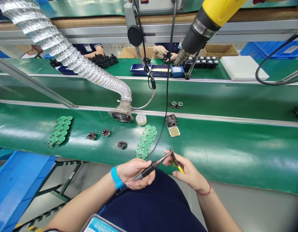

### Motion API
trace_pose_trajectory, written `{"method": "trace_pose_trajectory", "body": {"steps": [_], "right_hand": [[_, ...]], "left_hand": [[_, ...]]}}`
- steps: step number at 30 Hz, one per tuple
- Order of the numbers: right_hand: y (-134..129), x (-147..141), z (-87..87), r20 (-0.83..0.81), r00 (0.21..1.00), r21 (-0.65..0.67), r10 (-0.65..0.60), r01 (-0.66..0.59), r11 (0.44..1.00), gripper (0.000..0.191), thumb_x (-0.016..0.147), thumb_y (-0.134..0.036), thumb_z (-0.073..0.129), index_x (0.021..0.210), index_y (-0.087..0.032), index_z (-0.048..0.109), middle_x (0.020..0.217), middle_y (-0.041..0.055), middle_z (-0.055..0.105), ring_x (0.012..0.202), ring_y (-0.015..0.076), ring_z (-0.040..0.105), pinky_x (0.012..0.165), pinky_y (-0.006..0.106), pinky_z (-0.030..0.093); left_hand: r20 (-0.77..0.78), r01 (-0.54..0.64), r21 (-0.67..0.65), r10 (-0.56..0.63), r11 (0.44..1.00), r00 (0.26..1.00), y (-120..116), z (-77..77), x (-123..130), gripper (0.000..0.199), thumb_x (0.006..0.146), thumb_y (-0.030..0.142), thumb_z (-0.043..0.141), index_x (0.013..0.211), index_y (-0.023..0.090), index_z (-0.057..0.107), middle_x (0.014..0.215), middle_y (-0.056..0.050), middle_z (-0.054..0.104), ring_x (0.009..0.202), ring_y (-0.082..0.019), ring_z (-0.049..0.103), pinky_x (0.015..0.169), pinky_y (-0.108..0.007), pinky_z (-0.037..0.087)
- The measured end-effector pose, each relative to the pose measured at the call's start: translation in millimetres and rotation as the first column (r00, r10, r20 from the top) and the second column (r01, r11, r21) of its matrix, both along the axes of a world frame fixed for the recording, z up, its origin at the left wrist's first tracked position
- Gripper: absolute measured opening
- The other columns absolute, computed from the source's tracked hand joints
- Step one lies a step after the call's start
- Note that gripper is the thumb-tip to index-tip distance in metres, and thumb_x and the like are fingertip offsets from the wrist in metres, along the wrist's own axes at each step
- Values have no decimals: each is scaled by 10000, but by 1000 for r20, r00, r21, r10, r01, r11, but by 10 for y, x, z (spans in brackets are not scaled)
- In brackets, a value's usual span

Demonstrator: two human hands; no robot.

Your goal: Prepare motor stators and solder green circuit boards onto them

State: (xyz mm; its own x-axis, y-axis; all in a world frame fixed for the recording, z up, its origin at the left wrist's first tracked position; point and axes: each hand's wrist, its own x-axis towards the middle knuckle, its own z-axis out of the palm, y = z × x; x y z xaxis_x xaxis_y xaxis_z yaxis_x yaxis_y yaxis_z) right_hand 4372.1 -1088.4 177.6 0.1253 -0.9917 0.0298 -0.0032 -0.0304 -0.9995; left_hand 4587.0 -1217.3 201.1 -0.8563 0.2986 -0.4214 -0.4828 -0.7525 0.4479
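Note:
My left hand (136,173), with a blue band at the wrist, is wrapped round the dark handle of a soldering iron (152,166). The iron's metal end points up and right, meeting the jaws of yellow-handled pliers (177,162). Those pliers are gripped in my right hand (185,170), its fingers bent round them. Beyond the iron lie rows of green round boards (146,141). Three small wound coils sit further left, the closest one (122,144) near the boards. Behind my hands stands a soldering iron stand (172,120) with a yellowish pad.
A silver duct (91,69) ends in a nozzle above the green bench (223,148). A yellow hot-air tool (204,25) hangs at the upper right. More green boards (59,131) lie left; a roll (141,119) sits mid-bench. Another person's hands (163,51) show across the line.

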Motion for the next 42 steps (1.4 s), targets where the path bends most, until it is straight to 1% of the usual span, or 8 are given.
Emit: {"method": "trace_pose_trajectory", "body": {"steps": [4, 7, 11, 13, 19, 28, 34, 42], "right_hand": [[1, -4, -4, 3, 1000, -9, -7, 7, 1000, 576, 686, -74, 489, 1247, -196, 532, 871, 18, 577, 800, 152, 536, 771, 310, 457], [7, 8, -17, -71, 995, 30, -65, 67, 997, 652, 678, -42, 464, 1305, -217, 497, 773, -20, 505, 682, 113, 458, 655, 253, 413], [5, 13, -25, -160, 979, 86, -125, 140, 986, 706, 664, -18, 444, 1340, -222, 468, 743, -35, 449, 666, 103, 412, 650, 237, 391], [-10, -7, -55, -169, 978, 104, -124, 142, 984, 712, 666, -21, 443, 1350, -219, 457, 751, -33, 461, 671, 104, 422, 663, 241, 401], [-35, -206, -386, -126, 960, 95, -249, 262, 960, 684, 673, -106, 464, 1346, -218, 429, 1039, 38, 573, 997, 182, 533, 974, 385, 393], [630, -245, -1140, -118, 835, 342, -537, 542, 768, 651, 592, -136, 463, 1238, -206, 493, 965, 33, 602, 929, 198, 572, 935, 406, 422], [1178, 6, -1471, -129, 754, 478, -644, 616, 626, 627, 589, -176, 480, 1214, -212, 512, 940, 40, 612, 924, 210, 583, 901, 403, 442], [1365, 22, -1631, -174, 714, 514, -678, 653, 556, 586, 631, -200, 504, 1216, -210, 541, 972, 55, 628, 955, 220, 587, 877, 395, 453]], "left_hand": [[-24, 28, -75, -29, 997, 999, 27, 21, 23, 545, 897, 573, 339, 768, 110, 596, 349, 12, 405, 217, -88, 259, 235, -208, 180], [-31, -67, -416, 60, 907, 998, 70, 59, 6, 538, 903, 587, 338, 795, 118, 578, 413, 32, 416, 272, -64, 260, 295, -202, 199], [-55, -117, -922, 175, 368, 983, 131, 91, -43, 424, 935, 493, 373, 844, 138, 585, 589, 21, 487, 486, -80, 418, 476, -204, 336], [-77, -123, -967, 204, 221, 976, 153, 56, -70, 387, 944, 443, 376, 835, 143, 596, 619, 16, 498, 559, -96, 446, 550, -219, 364], [-27, -318, -763, 464, 563, 886, 137, -347, -341, 376, 889, 497, 473, 859, 137, 580, 545, 57, 458, 400, -58, 371, 383, -181, 274], [194, -476, -469, 612, 744, 767, 17, -1109, -1478, 320, 961, 381, 405, 922, 105, 563, 625, 25, 509, 465, -65, 464, 433, -189, 387], [317, -567, -332, 656, 754, 685, -173, -1365, -2053, 293, 920, 348, 533, 1105, 124, 567, 1014, -67, 613, 821, -146, 614, 702, -314, 543], [343, -737, -219, 757, 640, 556, -497, -1498, -2391, 304, 916, 328, 543, 1148, 132, 558, 1092, -81, 602, 906, -173, 616, 764, -355, 546]]}}
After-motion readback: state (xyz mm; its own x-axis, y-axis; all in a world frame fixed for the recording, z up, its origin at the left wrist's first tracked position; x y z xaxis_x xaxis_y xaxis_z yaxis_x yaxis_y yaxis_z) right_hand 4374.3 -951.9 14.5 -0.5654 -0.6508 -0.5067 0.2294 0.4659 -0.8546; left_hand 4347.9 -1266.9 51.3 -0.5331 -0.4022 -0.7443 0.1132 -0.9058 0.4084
